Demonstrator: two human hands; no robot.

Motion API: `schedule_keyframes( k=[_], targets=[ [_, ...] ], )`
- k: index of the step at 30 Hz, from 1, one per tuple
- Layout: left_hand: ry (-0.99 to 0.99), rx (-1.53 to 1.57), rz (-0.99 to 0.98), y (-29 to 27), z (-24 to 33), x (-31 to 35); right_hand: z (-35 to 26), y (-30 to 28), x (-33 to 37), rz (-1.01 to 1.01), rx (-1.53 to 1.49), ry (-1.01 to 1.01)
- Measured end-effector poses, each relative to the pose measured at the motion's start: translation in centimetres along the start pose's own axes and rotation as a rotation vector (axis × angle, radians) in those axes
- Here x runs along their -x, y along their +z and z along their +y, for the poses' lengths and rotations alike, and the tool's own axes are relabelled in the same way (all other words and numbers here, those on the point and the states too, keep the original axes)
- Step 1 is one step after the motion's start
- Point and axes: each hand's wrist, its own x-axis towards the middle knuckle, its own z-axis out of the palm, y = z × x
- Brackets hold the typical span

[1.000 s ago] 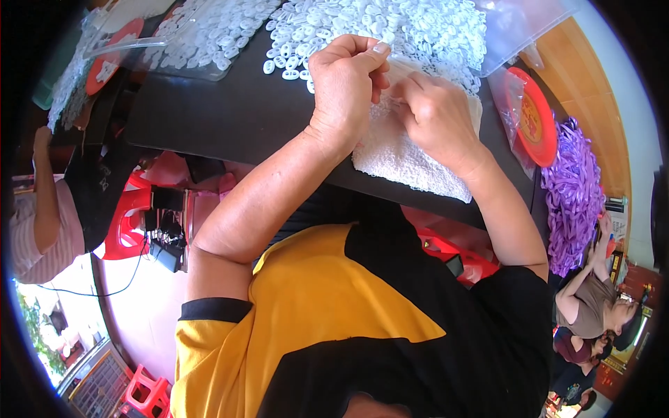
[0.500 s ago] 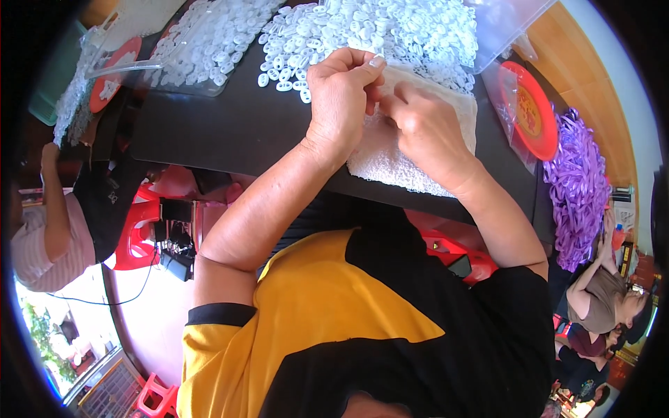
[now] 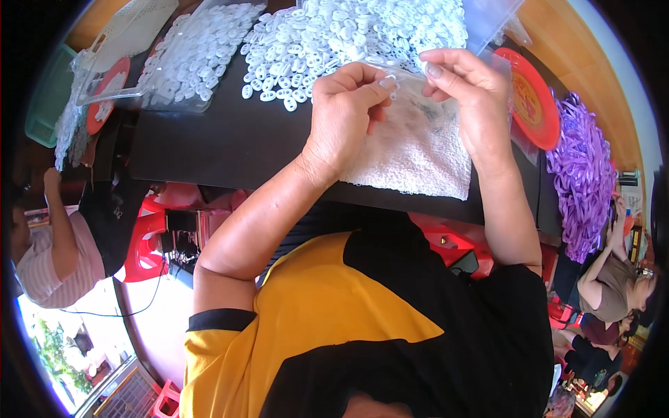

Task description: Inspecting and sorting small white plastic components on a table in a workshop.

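My left hand point(image 3: 341, 115) is closed in a pinch above the left part of a white terry cloth point(image 3: 418, 164). A small pale piece peeks out at its thumb tip, mostly hidden by the fingers. To the right and slightly higher, my right hand point(image 3: 482, 101) pinches a small white oval piece point(image 3: 424, 67) between thumb and fingertips. The two hands are apart. Just beyond them spreads a heap of white plastic oval pieces point(image 3: 300, 45), each with two slots, lying on the dark table point(image 3: 209, 150).
A clear tray point(image 3: 157, 106) of similar pieces stands at the left. Red plates lie at the left point(image 3: 96, 118) and right point(image 3: 519, 76). A purple bundle of strips point(image 3: 580, 174) hangs at the right edge. Another person's arm point(image 3: 63, 230) reaches up at far left; people sit at far right.
My right hand has moved away from my left, up and to the right toward the heap, and now shows a white oval piece. My left hand stays pinched, slightly lower in view.
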Motion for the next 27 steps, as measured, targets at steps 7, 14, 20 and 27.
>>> schedule_keyframes(
  k=[7, 14, 20, 27],
  targets=[
    [0.038, -0.072, -0.005, 0.4, -0.3, 0.2, 0.1, 1.3, 0.8, 0.016, -0.136, 0.089],
    [0.063, -0.107, -0.015, 0.4, -0.4, 0.2, 0.3, 1.6, 0.9, 0.004, -0.115, 0.061],
    [0.087, -0.15, 0.001, 0.3, -0.6, 0.2, 0.1, 1.9, 1.2, 0.021, -0.091, 0.011],
    [0.087, -0.19, 0.006, 0.3, -0.5, 0.3, 0.3, 1.9, 1.2, 0.006, -0.094, -0.01]
  ],
)
